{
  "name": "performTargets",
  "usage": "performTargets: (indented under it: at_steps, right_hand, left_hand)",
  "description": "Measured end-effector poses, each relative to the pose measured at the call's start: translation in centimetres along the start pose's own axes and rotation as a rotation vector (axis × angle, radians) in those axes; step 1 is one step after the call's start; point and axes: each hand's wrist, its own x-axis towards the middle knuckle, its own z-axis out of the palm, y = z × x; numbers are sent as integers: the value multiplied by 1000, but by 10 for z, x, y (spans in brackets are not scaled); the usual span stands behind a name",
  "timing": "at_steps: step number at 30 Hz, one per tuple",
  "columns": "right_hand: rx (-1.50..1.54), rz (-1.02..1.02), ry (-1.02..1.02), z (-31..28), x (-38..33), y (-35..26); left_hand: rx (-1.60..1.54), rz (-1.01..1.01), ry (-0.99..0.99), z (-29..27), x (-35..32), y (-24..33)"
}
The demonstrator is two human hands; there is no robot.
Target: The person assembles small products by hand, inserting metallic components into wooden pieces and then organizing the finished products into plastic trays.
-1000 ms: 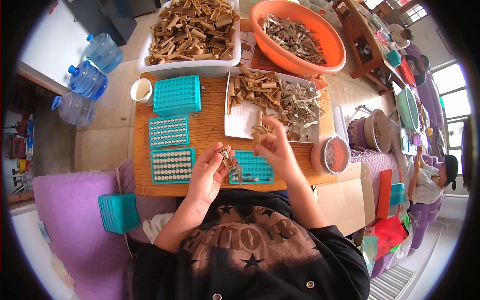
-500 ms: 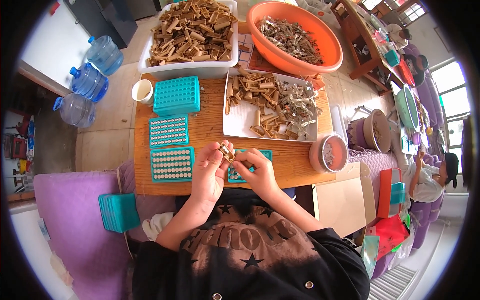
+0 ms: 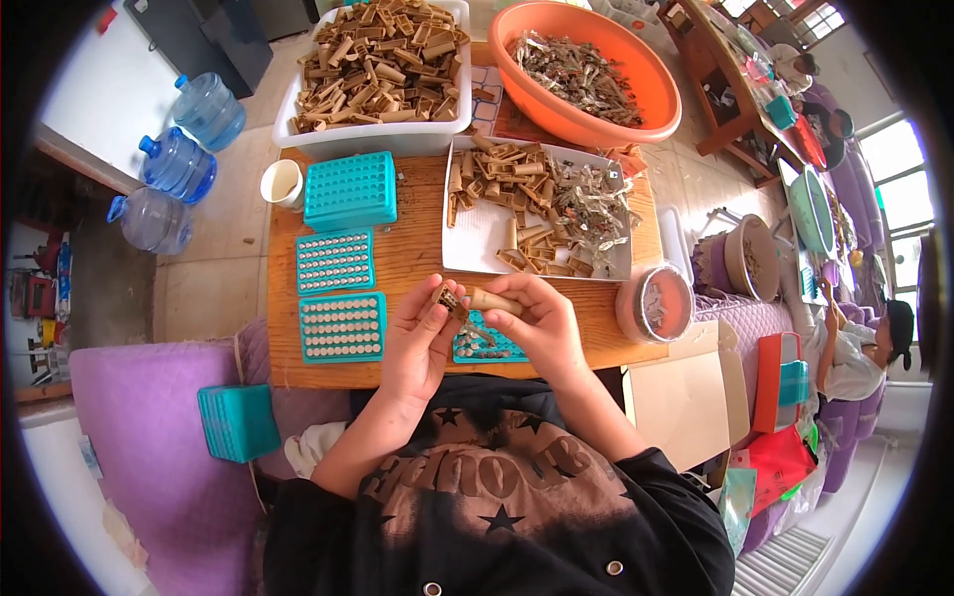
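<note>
My left hand (image 3: 409, 343) pinches a small brown plastic casing half (image 3: 450, 302), its hollow side up with small parts inside. My right hand (image 3: 545, 323) grips a tan, rounded casing half (image 3: 486, 301), whose near end comes close to the left piece; I cannot tell whether they touch. A thin silvery strip hangs just below the pieces. Beneath my hands lies a teal tray (image 3: 514, 352) with small round parts in it, partly hidden. On its left are a teal tray of white-topped cylinders (image 3: 343, 328) and a teal tray of silver-tipped parts (image 3: 335, 260).
A white box lid (image 3: 467, 248) holds tan casings and silvery strips. Behind it stand a white tub (image 3: 288, 134) of casings and an orange basin (image 3: 651, 104) of strips. A pink-rimmed tub (image 3: 676, 328) sits right, stacked teal trays (image 3: 348, 189) and a paper cup (image 3: 283, 183) left.
My right hand has shifted slightly right and now holds a tan rounded casing half beside the left piece. The left hand keeps its casing, now turned somewhat.
</note>
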Motion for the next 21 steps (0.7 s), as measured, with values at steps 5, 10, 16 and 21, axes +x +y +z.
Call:
performTargets:
  at_steps: [5,10,16,21]
  right_hand:
    - [-264,-34,49,13,5,18]
    - [-445,-185,87,21,2,17]
    - [-579,-316,148,24,1,7]
    - [-660,-377,159,23,0,4]
  left_hand:
    - [-35,25,-68,-5,0,-6]
    - [-29,64,-128,-6,1,-5]
    - [-23,64,-142,-6,0,-4]
    - [-10,67,-153,-4,-1,-2]
